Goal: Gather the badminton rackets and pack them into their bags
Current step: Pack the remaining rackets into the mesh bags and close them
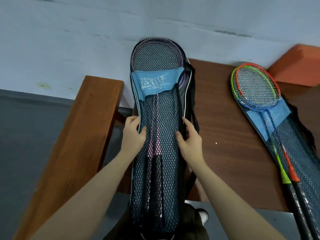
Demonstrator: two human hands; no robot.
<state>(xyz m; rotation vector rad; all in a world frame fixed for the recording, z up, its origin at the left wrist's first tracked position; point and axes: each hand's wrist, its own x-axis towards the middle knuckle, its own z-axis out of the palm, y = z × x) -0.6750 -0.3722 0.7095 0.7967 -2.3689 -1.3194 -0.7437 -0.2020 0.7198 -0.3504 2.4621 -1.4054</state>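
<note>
A black mesh racket bag [161,184] with a light blue printed band stands on end in front of me, leaning toward the wall. Pink and black rackets [156,144] lie inside it, their heads behind the mesh at the top. My left hand [132,134] grips the bag's left edge, fingers curled over the mesh. My right hand [188,137] pinches its right edge by the black trim. A second mesh bag [292,141] lies on the table at the right with green and orange rackets [254,85] in it, heads sticking out.
A dark brown wooden table [230,135] sits to the right, and a lighter wooden bench [81,129] to the left. An orange block [297,64] rests at the table's far right corner. A pale wall is behind. The bag's black strap [194,108] hangs on its right.
</note>
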